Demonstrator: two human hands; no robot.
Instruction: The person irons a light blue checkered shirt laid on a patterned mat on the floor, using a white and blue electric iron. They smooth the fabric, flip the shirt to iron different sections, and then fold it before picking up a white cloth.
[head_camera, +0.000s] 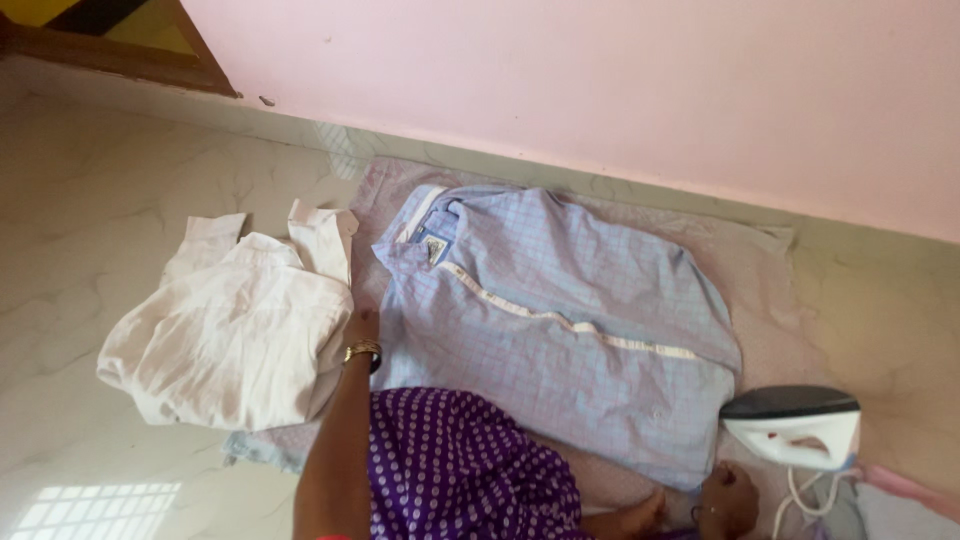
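Blue checked cotton shirt (560, 330) lies spread flat, placket up, on a pale cloth mat (770, 290) that pads the marble floor (120, 200). Left hand (362, 325) rests at its edge beside a folded white shirt (230, 330); finger state cannot be told. Right hand (727, 500), fingers curled and holding nothing, sits near the white electric iron (795, 428), stood clear of the fabric.

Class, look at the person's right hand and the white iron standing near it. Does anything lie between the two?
Nothing visible does. The right hand rests at the blue checked shirt's lower edge, and the iron stands just beyond it, with only bare cloth between.
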